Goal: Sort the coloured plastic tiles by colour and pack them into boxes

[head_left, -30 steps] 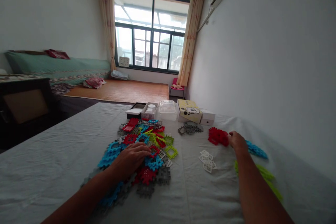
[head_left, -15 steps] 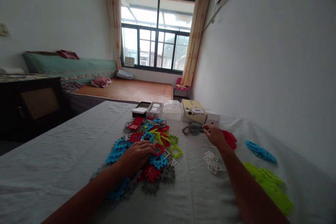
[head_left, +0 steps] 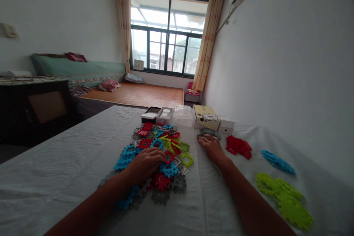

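My left hand lies over a heap of plastic interlocking building pieces, fingers stretched and slightly curved, fingertips beside a red square piece. Around it are blue pieces, a lime-green square piece, red pieces and dark grey pieces. Farther right, my right hand reaches low over the cloth with fingers apart, its fingertips at the near edge of a small group of grey pieces. No piece shows in it. My right forearm hides the place of the white lattice pieces.
Red pieces, blue pieces and lime-green pieces lie in separate groups to the right. Along the back stand a black box, a clear plastic container, a yellow cartoon box and a white box.
My right hand has moved left and nearer to me, from the far side of the grey group to its near edge. My left hand stays on the heap. The view has shifted slightly.
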Motion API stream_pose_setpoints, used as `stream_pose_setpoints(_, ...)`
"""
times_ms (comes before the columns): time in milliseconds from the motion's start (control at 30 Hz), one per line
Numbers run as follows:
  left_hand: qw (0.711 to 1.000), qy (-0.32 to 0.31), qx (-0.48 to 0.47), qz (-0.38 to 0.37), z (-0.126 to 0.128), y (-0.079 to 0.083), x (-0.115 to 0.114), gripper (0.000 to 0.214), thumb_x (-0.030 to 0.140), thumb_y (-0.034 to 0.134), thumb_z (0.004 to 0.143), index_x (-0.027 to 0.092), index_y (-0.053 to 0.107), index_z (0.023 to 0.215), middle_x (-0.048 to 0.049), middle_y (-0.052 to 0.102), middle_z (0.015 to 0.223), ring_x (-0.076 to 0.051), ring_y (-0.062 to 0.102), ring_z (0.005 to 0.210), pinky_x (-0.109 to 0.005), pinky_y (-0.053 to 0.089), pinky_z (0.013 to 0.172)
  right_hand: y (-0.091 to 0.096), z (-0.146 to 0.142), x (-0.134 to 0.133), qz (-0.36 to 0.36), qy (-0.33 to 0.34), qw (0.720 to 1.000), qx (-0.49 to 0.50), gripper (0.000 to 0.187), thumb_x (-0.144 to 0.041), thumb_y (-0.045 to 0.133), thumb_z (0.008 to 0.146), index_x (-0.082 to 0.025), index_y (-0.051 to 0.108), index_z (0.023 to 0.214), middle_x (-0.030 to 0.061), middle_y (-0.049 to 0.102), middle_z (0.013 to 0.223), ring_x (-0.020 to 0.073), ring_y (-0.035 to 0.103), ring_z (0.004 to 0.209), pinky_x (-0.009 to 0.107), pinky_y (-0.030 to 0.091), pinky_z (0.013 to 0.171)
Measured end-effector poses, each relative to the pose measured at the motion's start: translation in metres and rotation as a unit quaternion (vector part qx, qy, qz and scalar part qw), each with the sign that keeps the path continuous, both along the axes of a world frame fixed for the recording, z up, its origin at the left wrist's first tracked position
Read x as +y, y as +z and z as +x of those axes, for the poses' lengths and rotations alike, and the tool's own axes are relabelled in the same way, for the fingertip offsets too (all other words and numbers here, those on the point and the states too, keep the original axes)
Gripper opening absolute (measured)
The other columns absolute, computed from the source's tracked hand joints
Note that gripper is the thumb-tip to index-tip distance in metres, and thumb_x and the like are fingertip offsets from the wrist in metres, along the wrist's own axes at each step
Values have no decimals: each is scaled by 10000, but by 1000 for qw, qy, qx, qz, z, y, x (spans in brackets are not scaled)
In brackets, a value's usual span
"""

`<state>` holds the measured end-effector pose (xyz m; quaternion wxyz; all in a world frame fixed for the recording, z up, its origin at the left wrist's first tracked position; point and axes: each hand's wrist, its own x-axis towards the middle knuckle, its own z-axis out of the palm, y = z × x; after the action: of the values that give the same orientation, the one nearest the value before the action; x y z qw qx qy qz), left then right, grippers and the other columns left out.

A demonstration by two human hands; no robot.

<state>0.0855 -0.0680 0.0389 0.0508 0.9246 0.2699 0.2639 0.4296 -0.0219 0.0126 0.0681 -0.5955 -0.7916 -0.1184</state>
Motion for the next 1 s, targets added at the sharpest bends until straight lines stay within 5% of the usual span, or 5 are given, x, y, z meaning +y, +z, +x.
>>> stream_pose_setpoints(167,1000,-1,0,-1,-1,-2,0,268,124,475,879,261,652,1026,-11,670,1091,-171,567,1066,-309,434,952,-2,17,2,16,-82,996,22,569,-8,354,787,-259,529,1266,41,493,1380,242,339,1269,423,308,934)
stream_pose_setpoints(367,1000,4,12,-11,0,2,-2,269,98,469,867,248,647,1003,-10,670,1078,-175,560,1072,-316,421,969,-3,19,3,-10,-59,998,28,482,-33,378,770,-294,641,1079,-33,514,1362,241,309,1288,455,297,945)
stream_pose_setpoints(567,1000,19,8,-10,-1,-1,-1,244,127,461,891,228,636,1026,-31,664,1078,-181,565,1043,-330,417,976,-1,10,-2,38,-95,994,43,532,-33,368,811,-250,537,1267,49,464,1404,278,342,1271,449,344,921)
stream_pose_setpoints(867,1000,26,14,-7,-1,-3,0,242,153,480,898,231,634,1068,-34,668,1099,-188,560,1061,-324,428,953,32,-93,-37,-5,274,945,178,240,-240,516,897,-246,624,1111,43,650,1095,186,534,1013,318,429,904)
stream_pose_setpoints(1000,1000,15,8,-2,-1,-2,-1,226,157,473,902,227,643,1031,-35,673,1071,-184,566,1050,-321,432,947,20,-115,-47,35,290,946,138,184,-276,522,902,-274,665,1018,39,657,1058,194,540,973,352,432,891)
